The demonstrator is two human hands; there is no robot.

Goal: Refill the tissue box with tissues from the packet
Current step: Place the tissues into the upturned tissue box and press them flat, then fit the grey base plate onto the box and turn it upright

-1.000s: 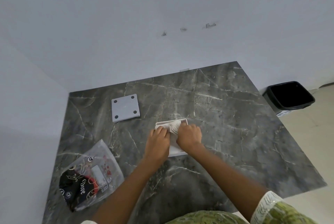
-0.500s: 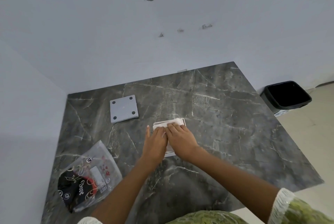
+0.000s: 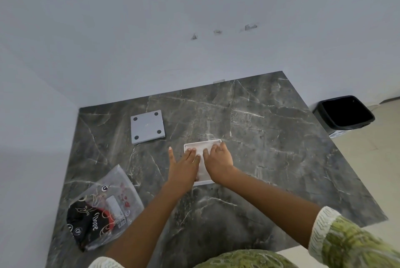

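Note:
A white square tissue box [image 3: 202, 144] lies open on the dark marble table [image 3: 270, 148], with white tissues [image 3: 203, 168] inside it. My left hand [image 3: 184, 167] and my right hand [image 3: 218, 162] lie flat, palms down, on the tissues, fingers spread and pointing away from me. Neither hand grips anything. The box's grey square lid [image 3: 147, 126], with a dark dot at each corner, lies upside down to the far left. The clear tissue packet [image 3: 104, 209], printed black and red, lies flat near the table's front left corner.
White walls close the table's far and left sides. A black waste bin [image 3: 344, 114] stands on the pale floor off the table's right edge. My patterned green sleeves show at the bottom of the view.
Both hands have gone from curled fists bunching the tissues to flat open palms pressing them down in the box. The tissues now lie flatter.

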